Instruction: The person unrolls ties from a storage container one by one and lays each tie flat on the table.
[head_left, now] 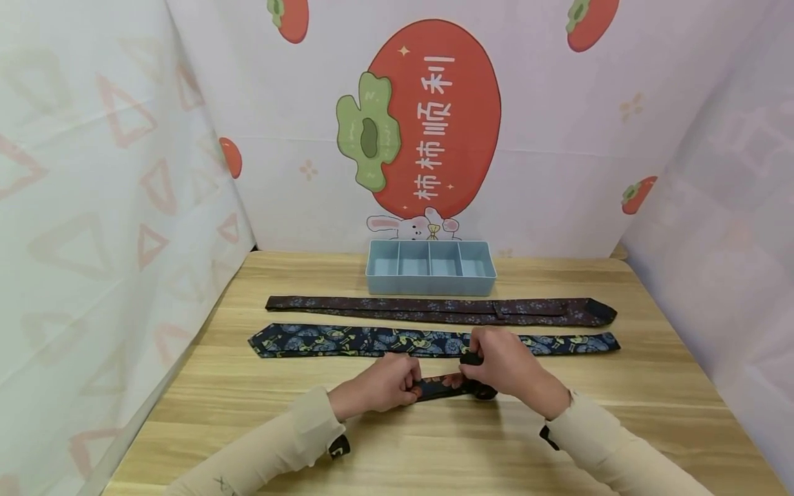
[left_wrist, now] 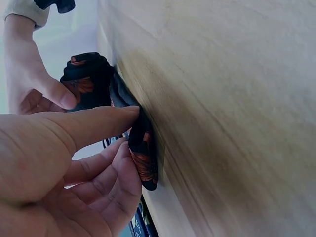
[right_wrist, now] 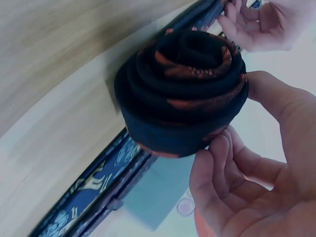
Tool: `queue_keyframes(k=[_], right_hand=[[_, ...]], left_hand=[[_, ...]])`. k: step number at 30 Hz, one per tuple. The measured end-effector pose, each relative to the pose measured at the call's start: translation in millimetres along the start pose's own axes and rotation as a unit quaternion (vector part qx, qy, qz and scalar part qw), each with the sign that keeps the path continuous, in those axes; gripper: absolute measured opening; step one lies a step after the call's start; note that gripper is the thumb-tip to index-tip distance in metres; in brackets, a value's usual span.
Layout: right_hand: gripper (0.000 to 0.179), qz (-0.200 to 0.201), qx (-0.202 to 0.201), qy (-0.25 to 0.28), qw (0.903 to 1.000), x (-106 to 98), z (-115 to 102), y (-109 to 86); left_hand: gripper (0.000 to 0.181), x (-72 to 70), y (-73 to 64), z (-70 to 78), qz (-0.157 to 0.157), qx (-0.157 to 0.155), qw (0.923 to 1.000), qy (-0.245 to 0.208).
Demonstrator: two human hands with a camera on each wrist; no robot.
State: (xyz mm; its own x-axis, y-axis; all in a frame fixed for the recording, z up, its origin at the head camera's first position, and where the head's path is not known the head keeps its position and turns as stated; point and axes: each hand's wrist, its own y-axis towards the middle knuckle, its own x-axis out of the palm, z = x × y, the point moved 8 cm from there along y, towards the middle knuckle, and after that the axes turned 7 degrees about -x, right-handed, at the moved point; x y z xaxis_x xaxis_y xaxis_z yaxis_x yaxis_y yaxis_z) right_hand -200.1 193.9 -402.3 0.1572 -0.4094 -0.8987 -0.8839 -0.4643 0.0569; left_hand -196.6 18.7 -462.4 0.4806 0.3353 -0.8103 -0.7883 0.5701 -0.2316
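Observation:
A dark necktie with orange flowers point(head_left: 442, 388) is partly rolled up in front of me. Its coil point(right_wrist: 180, 106) fills the right wrist view, several layers wound in a spiral. My right hand point(head_left: 507, 363) grips this roll between thumb and fingers. Toward the left, a short flat stretch of the tie runs out from the coil along the table. My left hand point(head_left: 384, 382) pinches the end of that stretch point(left_wrist: 144, 165) between thumb and fingers, low against the tabletop. Just beyond both hands lies a navy necktie with blue and yellow figures point(head_left: 335, 339), partly hidden behind the right hand.
Farther back, a dark maroon patterned necktie point(head_left: 384, 308) lies lengthwise. Behind it stands a light blue box with several compartments point(head_left: 431, 285), close to the printed cloth backdrop point(head_left: 533, 186). Cloth also hangs at both sides of the wooden table point(head_left: 260, 448).

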Motion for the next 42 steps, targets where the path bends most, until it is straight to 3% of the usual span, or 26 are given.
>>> queue_keyframes(k=[20, 24, 31, 37, 42], right_hand=[[0.015, -0.014, 0.079, 0.066, 0.9946, -17, 56, -38.9], [0.013, -0.015, 0.072, 0.081, 0.994, -16, 62, -40.6], [0.019, -0.021, 0.025, 0.065, 0.9974, -22, 40, -30.2], [0.017, -0.037, -0.044, 0.025, 0.998, -7, 7, -17.8], [0.029, -0.027, -0.033, -0.024, 0.9988, 3, 2, -16.7]], left_hand=[[0.013, -6.2, -8.2, -15.8, -0.007, 0.028, 0.9996, 0.0], [0.014, -6.5, -10.7, -19.2, -0.011, 0.028, 0.9995, -0.01], [0.014, -8.5, -11.4, -18.7, -0.008, 0.03, 0.9994, -0.017], [0.015, -9.3, -13.1, -19.8, -0.007, 0.029, 0.9993, -0.022], [0.014, -10.3, -14.7, -22.7, -0.004, 0.025, 0.9994, -0.023]])
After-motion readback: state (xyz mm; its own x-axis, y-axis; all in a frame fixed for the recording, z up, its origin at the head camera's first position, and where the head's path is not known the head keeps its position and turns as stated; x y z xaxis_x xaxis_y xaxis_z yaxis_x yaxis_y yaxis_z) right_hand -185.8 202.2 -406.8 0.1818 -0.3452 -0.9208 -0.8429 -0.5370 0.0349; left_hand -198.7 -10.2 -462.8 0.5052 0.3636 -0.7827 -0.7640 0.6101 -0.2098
